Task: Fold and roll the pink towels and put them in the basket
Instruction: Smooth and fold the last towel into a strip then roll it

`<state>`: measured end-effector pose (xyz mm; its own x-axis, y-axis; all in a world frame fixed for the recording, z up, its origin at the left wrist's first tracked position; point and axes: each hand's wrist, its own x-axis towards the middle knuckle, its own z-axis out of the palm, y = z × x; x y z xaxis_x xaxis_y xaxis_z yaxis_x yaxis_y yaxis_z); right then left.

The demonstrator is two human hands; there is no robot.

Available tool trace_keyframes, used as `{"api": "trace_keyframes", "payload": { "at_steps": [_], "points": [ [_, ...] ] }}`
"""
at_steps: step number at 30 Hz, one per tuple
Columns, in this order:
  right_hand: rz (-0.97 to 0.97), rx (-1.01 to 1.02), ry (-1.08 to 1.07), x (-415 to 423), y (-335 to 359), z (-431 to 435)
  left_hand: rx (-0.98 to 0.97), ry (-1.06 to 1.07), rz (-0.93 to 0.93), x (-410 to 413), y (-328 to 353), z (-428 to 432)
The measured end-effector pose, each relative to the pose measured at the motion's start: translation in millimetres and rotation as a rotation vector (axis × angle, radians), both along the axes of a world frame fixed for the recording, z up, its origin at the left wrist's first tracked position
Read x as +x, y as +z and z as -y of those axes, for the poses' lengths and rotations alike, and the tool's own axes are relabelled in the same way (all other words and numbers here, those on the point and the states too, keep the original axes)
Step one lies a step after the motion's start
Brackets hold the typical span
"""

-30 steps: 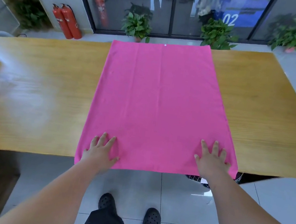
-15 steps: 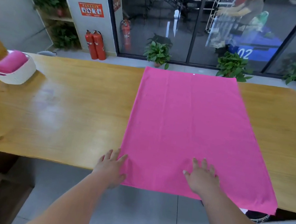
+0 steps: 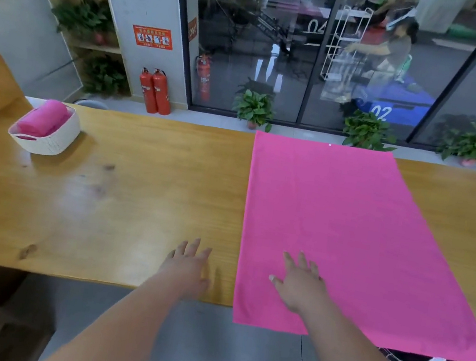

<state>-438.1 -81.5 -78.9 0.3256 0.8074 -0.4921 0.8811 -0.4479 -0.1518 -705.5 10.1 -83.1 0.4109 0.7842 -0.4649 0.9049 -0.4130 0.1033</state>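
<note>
Matt pink cloth towel (image 3: 354, 241) on a smooth, glossy wooden table (image 3: 121, 206); woven rope basket (image 3: 48, 141).

One worktop (image 3: 103, 206) carries one flat towel (image 3: 344, 242) on the right and one basket (image 3: 50, 143) at the far left, with one roll (image 3: 45, 120) plainly showing in it. Two grips are in view: the left grip (image 3: 187, 265) and the right grip (image 3: 298, 285). Beyond the worktop stand three extinguishers (image 3: 160, 91) and three plants (image 3: 254, 107) along the glass.
</note>
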Motion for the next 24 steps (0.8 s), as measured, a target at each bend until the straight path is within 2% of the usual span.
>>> {"api": "trace_keyframes", "payload": {
  "at_steps": [9,24],
  "points": [
    [0.003,0.055,0.040,-25,19,-56,0.046,-0.082,0.031,6,10,-62],
    [-0.086,0.108,-0.019,9,-26,-196,0.026,-0.138,0.034,106,3,-213]
  ]
}}
